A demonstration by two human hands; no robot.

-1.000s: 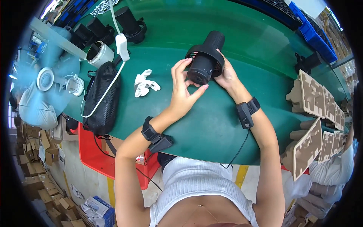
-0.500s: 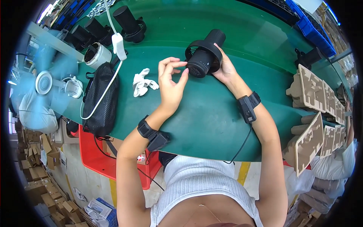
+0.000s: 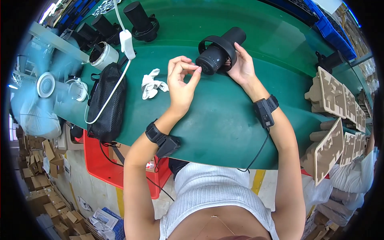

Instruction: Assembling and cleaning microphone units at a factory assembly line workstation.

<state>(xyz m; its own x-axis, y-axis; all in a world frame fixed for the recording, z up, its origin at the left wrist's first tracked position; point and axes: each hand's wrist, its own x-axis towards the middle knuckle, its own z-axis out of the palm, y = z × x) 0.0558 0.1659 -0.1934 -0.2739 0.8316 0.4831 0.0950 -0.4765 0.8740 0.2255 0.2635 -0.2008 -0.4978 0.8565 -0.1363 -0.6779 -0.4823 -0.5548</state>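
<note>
A black cylindrical device with a wide ring collar [image 3: 209,59] is held tilted above the green table, its marked round end toward my left side. My right hand [image 3: 243,69] is closed around its right side by the collar; part of the fingers is hidden behind it. My left hand [image 3: 182,82] is beside the device's round end, thumb and fingertips drawn together in a pinch. Whether anything tiny is between those fingertips I cannot make out. A crumpled white cloth or glove [image 3: 152,84] lies left of my left hand.
Several similar black devices [image 3: 141,25] stand at the back left. Near them are a white cup-like container [image 3: 105,56], a black mesh bag [image 3: 107,102], a hanging white cable with a switch [image 3: 127,44] and a spinning fan [image 3: 46,85]. Moulded cardboard trays [image 3: 329,150] stand at right; a red bin [image 3: 100,168] below left.
The device has shifted slightly left and up, its round end turned more toward my left hand. My left thumb and fingertips have come closer together. My right hand has moved slightly right.
</note>
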